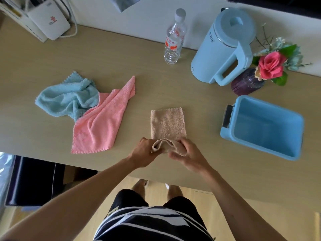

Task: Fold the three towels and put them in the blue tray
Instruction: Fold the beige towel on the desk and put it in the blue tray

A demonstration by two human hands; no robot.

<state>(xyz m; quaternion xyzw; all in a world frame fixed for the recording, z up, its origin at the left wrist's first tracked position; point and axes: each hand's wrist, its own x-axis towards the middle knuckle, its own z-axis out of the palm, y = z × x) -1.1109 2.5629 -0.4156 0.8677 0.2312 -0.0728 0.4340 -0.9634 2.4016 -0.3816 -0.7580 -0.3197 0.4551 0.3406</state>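
A beige towel (167,123) lies as a narrow folded strip on the wooden table (121,54), near its front edge. My left hand (143,153) and my right hand (188,156) both grip the strip's near end, which is lifted and curled over. To the left, a pink towel (102,121) lies rumpled and unfolded. A light blue towel (68,97) is crumpled beside it, overlapping the pink one's upper edge. The blue tray (293,155) stands at the right with nothing visible inside.
A light blue kettle (224,47), a clear water bottle (173,39) and a purple vase of flowers (246,82) stand along the back. A white device (49,20) sits at the back left. A dark chair (33,180) is below the table's left front edge.
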